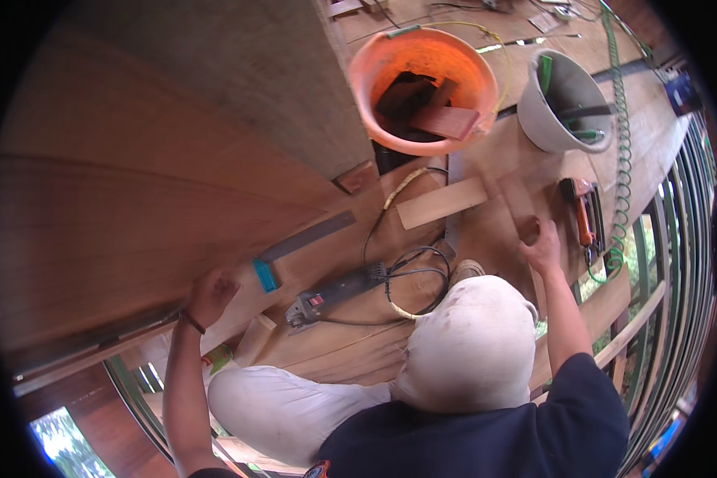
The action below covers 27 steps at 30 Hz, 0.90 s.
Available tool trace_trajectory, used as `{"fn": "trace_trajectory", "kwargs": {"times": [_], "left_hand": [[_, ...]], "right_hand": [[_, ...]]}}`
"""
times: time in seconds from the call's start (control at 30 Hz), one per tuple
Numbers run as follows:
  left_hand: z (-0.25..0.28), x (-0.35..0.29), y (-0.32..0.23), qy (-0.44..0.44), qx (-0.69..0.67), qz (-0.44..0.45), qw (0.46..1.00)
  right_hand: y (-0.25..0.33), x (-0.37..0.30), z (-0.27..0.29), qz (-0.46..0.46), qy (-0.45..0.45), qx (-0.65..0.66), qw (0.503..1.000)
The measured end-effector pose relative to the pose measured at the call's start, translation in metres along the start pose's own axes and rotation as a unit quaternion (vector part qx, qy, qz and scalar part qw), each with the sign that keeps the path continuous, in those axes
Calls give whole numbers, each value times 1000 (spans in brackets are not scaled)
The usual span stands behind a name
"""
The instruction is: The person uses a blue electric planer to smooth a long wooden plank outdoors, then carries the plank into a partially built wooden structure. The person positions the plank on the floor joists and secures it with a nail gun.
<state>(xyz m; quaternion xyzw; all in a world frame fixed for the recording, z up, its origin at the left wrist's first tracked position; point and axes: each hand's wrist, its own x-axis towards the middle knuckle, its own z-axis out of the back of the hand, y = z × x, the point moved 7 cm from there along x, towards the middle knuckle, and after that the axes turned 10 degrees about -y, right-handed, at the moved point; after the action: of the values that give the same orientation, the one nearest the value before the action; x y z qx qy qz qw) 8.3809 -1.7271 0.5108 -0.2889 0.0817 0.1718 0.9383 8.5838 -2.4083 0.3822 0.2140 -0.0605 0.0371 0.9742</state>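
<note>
My left hand [213, 296] is at the lower edge of the large brown wooden panel [135, 215], its fingers curled in; what they hold, if anything, is hidden. Just right of it lies a teal block-like piece [265, 275] at the end of a flat dark strip [309, 236]. My right hand [543, 247] hovers over the boards beyond my right knee, thumb and fingers bent but apart, with nothing seen between them. Nearest to it on the right is a nail gun [585, 213] with an orange grip. A corded grey power tool [338, 291] lies between my hands.
An orange bucket [358, 88] of wood offcuts and a grey bucket [534, 119] with green-handled tools stand ahead. A green coiled hose [625, 143] runs down the right, beside a slatted railing [677, 263]. A loose pale board [442, 203] lies in the middle.
</note>
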Motion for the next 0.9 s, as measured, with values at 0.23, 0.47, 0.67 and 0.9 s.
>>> {"fn": "trace_trajectory", "kwargs": {"times": [0.23,0.47,0.67,0.9], "left_hand": [[-30,12,-118,163,-109,4,981],[-118,56,-210,228,-272,-90,931],[-169,51,-187,270,-270,-45,923],[-119,46,-111,105,100,-120,982]], "right_hand": [[115,21,87,-18,-34,529,848],[295,64,51,-36,89,836,540],[293,42,-45,-135,159,769,605],[291,-3,-88,-279,318,592,686]]}}
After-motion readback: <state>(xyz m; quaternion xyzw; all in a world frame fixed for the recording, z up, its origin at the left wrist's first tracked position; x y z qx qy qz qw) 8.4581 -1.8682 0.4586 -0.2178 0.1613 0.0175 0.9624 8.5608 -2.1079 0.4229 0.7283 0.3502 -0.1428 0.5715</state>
